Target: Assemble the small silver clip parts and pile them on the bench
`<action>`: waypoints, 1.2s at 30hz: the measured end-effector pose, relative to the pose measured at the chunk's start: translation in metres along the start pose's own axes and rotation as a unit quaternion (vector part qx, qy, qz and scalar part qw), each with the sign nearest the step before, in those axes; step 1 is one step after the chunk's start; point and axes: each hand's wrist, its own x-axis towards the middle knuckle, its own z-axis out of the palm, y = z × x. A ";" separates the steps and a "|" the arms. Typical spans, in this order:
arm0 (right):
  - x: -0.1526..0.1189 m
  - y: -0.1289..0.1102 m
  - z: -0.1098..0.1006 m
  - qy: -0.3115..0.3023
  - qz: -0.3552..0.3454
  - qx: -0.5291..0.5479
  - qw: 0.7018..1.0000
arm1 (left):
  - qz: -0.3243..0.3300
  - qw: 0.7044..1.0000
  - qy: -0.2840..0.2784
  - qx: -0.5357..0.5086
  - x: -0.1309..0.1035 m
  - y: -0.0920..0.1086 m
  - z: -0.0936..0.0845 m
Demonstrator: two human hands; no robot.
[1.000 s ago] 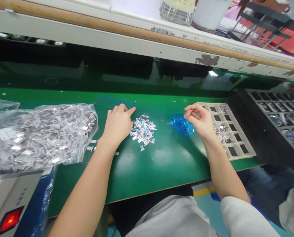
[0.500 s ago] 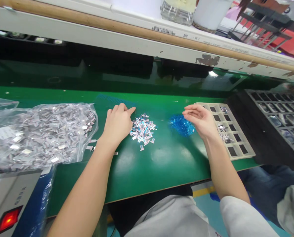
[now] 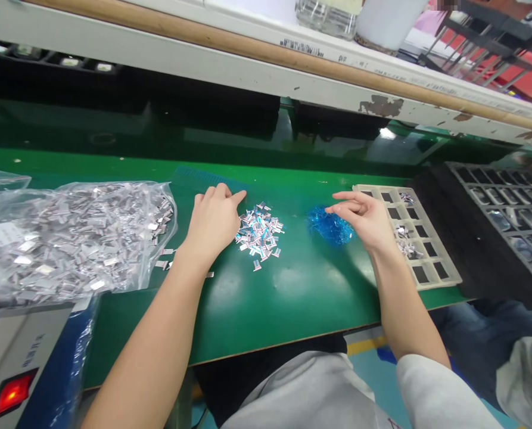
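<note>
My left hand [image 3: 215, 219] rests palm down on the green table, index finger stretched out, at the left edge of a pile of small silvery parts [image 3: 260, 231]. Beyond its fingers lies a blue translucent strip [image 3: 207, 179]. My right hand [image 3: 361, 215] hovers at the right side of a heap of shiny blue film pieces [image 3: 330, 226]. Its thumb and a finger are close together, another finger is extended; whether something tiny is between them cannot be made out. Just right of that hand is a pale compartment tray [image 3: 426, 250] with small parts in some cells.
A clear plastic bag [image 3: 78, 238] full of silvery parts fills the left side. Black trays [image 3: 462, 220] stand at the right, beside a person's leg [image 3: 462, 339]. A shelf edge [image 3: 248, 65] crosses above the table.
The right thumb and fingertips have come closer together and shifted slightly left over the blue heap. My left hand stays in place. The view has shifted a little.
</note>
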 end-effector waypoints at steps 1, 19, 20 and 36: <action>0.000 0.001 0.001 0.006 -0.003 0.005 1.000 | 0.000 1.000 0.000 0.000 0.000 0.000 0.000; 0.004 0.005 -0.005 0.018 0.028 0.097 0.995 | -0.003 1.000 0.007 -0.003 0.001 -0.003 0.004; 0.005 0.005 -0.005 0.026 0.027 0.101 0.994 | -0.001 1.000 0.008 -0.002 0.000 -0.003 0.004; 0.004 0.006 -0.009 -0.014 0.038 0.096 0.995 | 0.007 1.000 0.011 0.007 0.000 -0.002 0.003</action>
